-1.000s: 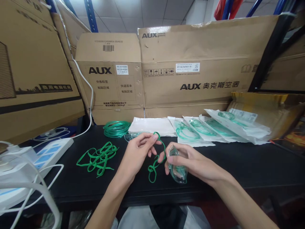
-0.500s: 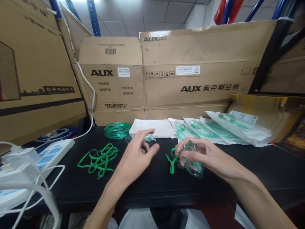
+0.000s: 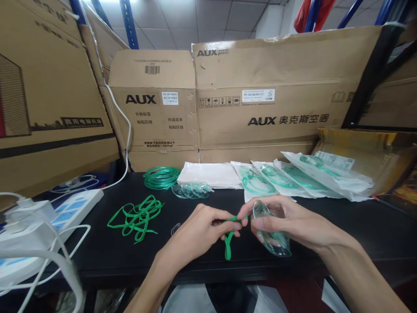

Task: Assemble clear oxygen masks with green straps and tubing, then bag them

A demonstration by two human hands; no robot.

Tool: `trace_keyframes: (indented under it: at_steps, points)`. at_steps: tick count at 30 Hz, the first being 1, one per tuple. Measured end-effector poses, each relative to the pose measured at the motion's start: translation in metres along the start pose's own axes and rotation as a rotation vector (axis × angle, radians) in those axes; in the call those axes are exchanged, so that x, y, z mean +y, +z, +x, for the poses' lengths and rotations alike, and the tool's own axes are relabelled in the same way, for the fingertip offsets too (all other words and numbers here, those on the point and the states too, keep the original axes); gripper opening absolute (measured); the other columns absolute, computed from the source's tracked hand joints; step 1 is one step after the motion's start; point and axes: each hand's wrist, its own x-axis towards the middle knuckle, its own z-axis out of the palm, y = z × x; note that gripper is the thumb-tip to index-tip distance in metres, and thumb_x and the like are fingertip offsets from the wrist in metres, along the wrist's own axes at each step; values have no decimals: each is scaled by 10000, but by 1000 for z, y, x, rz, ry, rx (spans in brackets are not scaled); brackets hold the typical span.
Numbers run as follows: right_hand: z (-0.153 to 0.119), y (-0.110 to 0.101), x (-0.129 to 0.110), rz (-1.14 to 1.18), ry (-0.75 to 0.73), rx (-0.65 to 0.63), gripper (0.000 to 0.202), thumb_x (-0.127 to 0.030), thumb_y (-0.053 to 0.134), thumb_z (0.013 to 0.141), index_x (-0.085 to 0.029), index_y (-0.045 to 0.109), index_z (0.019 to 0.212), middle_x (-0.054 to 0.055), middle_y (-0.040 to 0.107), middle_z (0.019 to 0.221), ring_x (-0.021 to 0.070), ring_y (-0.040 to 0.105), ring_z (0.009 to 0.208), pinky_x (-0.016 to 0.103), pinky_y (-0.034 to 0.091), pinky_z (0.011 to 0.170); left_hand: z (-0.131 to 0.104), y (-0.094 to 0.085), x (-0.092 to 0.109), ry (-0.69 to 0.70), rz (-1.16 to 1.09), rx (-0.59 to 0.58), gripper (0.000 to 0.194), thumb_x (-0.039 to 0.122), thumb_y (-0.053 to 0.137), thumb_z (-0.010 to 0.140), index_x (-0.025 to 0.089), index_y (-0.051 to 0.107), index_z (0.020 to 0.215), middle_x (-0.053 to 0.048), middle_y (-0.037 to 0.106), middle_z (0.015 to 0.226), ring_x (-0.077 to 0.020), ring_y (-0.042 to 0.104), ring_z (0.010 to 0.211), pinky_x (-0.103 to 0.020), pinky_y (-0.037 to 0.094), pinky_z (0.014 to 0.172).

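Observation:
My left hand (image 3: 208, 224) pinches a green elastic strap (image 3: 228, 245), whose loop hangs below the fingers. Close beside it, my right hand (image 3: 280, 217) is wrapped round a clear green-tinted mask (image 3: 272, 237), and its index finger and thumb side touch the strap's other end. Several clear masks (image 3: 192, 190) lie nested together behind my left hand. A small clear curved piece (image 3: 176, 228) shows partly past the back of that hand. To the left lies a tangled heap of green strap (image 3: 138, 217).
Coiled green tubing (image 3: 161, 178) and white packets (image 3: 208, 174) sit at the back. Bagged masks (image 3: 260, 180) lie at the back right. A white power strip (image 3: 68, 215) with cables occupies the left. Cardboard boxes (image 3: 276, 78) stand behind the black table (image 3: 107, 261).
My left hand has moved right and down and taken hold of the green strap. My right hand and its mask have shifted slightly right and down. The nested masks are now uncovered.

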Motion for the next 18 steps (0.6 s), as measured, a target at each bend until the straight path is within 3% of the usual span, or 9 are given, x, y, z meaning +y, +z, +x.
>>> trace_keyframes:
  at_steps: [4,7,13,18]
  points:
    - [-1,-2,-1,-21,50,-79,257,-389,747,900,-172,733,1036,31,670,806,117,579,634,223,427,556,-1,-4,-2,-10,21,-31,279,362,585,957,244,828,888,19,761,801,-142,572,647,-216,388,620]
    - [-3,-4,-2,-88,77,-93,231,-377,742,906,-180,738,1026,9,656,743,98,540,596,215,425,558,-2,-4,-5,-33,41,-38,311,412,584,955,246,844,913,16,743,745,-135,520,588,-232,330,558]
    - [-3,-6,2,-25,48,-13,204,-355,723,921,-172,741,1009,24,654,789,85,534,588,194,383,496,-4,-2,-5,-78,20,-83,307,456,640,921,246,854,857,48,582,552,-106,359,528,-243,244,505]
    - [0,0,3,-13,17,-12,196,-342,721,918,-166,748,998,50,673,889,91,556,605,199,406,494,-1,6,-6,-126,-20,-76,305,463,657,909,230,852,881,68,408,410,-104,391,450,-229,304,515]
